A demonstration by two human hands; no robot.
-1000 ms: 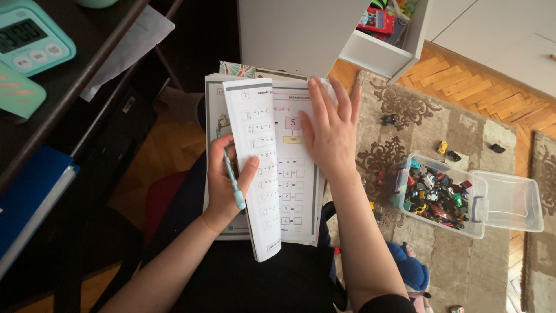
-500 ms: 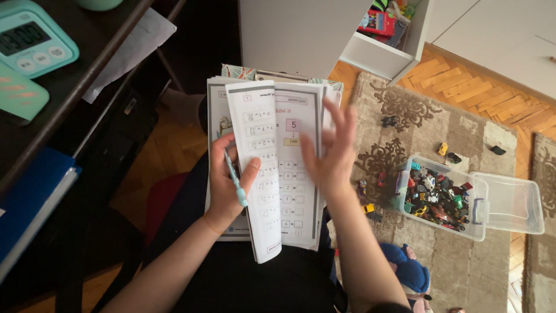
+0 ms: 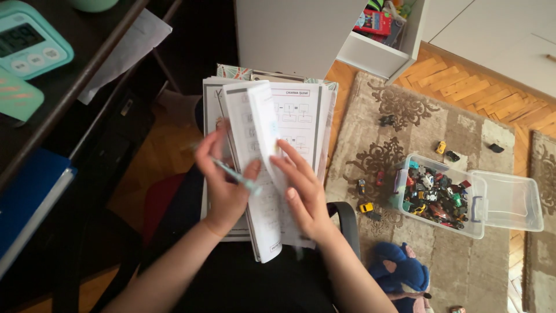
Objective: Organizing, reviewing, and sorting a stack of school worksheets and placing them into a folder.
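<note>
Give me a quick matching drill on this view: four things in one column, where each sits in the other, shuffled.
Things:
1. pen
2. timer
3. toy cars
4. worksheet booklet

Places:
A. in the clear plastic bin on the rug
B. on the dark desk, top left
C. in the left hand
D. on the lap, page being turned by the right hand

Pairs: 1-C, 2-B, 3-A, 4-D

Workbook [image 3: 289, 122]: centre, on the lap. Left hand [image 3: 223, 185] at its 7 o'clock, pen [image 3: 234, 175] across the fingers; right hand [image 3: 304, 194] at 5 o'clock, on a lifted page. Timer [image 3: 32, 43]: on tabletop [image 3: 69, 75], 10 o'clock. Toy bin [image 3: 440, 194]: on rug [image 3: 463, 261], 3 o'clock. Shelf [image 3: 376, 55]: 1 o'clock.
</note>
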